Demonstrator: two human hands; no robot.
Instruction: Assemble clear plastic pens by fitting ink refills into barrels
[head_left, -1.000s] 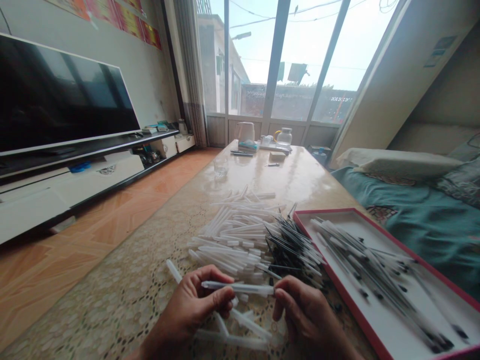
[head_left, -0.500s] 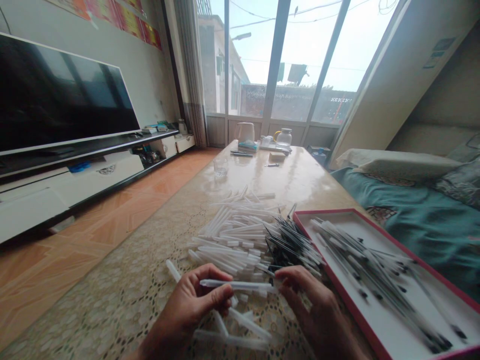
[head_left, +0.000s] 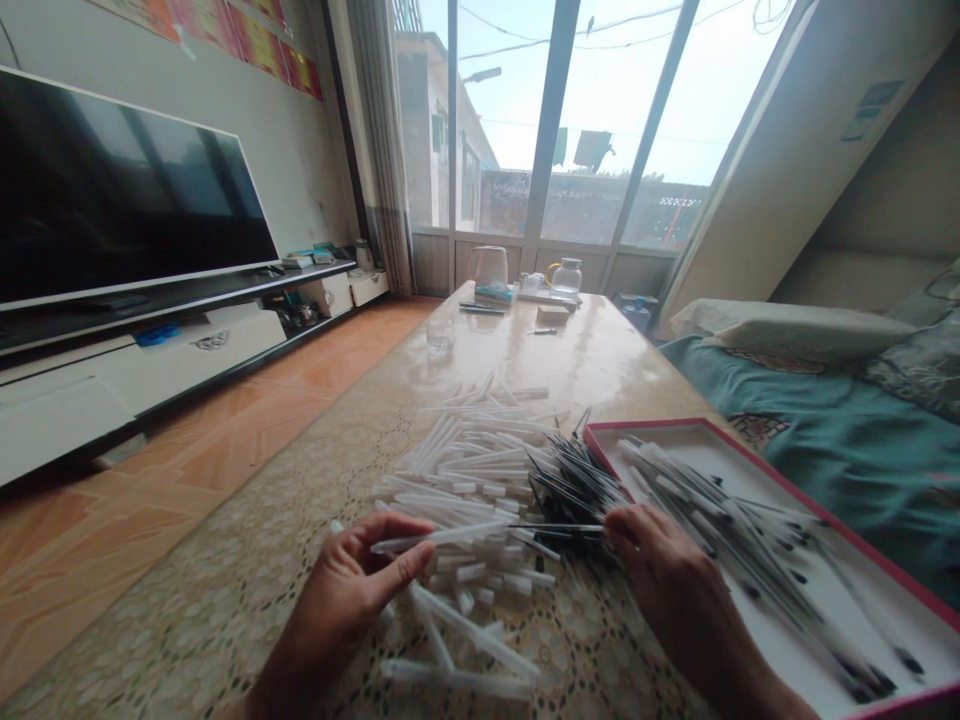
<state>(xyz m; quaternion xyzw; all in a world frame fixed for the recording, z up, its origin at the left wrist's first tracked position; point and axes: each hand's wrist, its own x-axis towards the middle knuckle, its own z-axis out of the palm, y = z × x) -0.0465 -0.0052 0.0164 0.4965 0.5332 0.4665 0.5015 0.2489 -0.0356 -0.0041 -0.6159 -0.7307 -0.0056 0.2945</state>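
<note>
My left hand (head_left: 337, 590) pinches a translucent white pen barrel (head_left: 457, 535) between thumb and fingers, its far end pointing right. Closed on a thin dark pen refill (head_left: 562, 527), my right hand (head_left: 667, 570) keeps it roughly level, its left end at the barrel's right end. Whether the refill is inside the barrel is too small to tell. Behind my hands lies a heap of white barrels (head_left: 480, 455). A pile of dark refills (head_left: 566, 475) adjoins it on the right. Several loose barrels (head_left: 480, 635) lie nearer me.
Right of the piles, a red-rimmed shallow box (head_left: 645, 426) holds several pens with dark ends (head_left: 757, 545). A clear glass (head_left: 440, 338) stands farther along the patterned table. At its far end are a glass pitcher (head_left: 566, 275) and a small box (head_left: 553, 314). A sofa (head_left: 810, 410) flanks the right.
My right hand has moved right and taken hold of a refill, now lined up with the barrel. My left hand, still holding the barrel, has shifted slightly left and up.
</note>
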